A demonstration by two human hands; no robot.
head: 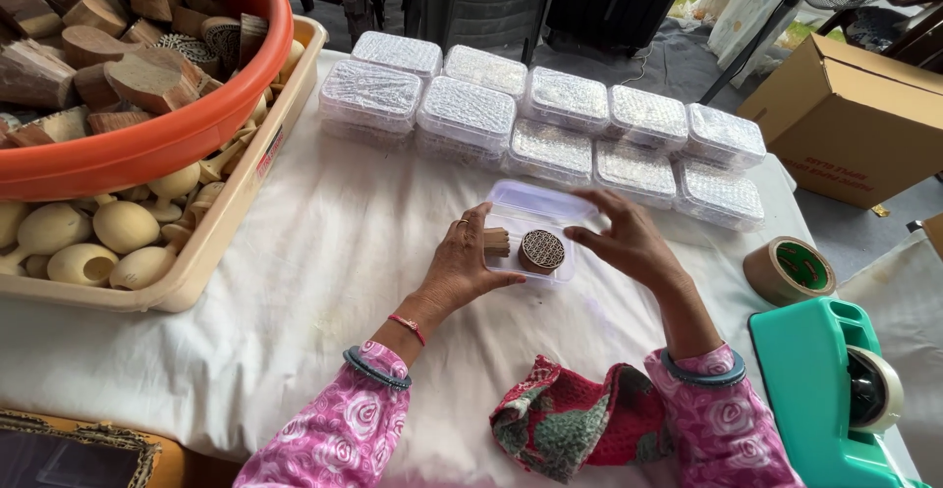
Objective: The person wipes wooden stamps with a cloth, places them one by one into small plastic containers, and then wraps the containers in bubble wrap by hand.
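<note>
While between both grips, open clear box, round carved block inside.

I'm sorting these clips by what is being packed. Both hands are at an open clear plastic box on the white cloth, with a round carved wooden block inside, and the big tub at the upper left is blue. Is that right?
Not quite: the tub at the upper left is orange, not blue, as the head view shows. The rest holds: the left hand and right hand are at the open clear plastic box on the white cloth, with a round carved wooden block inside.
</note>
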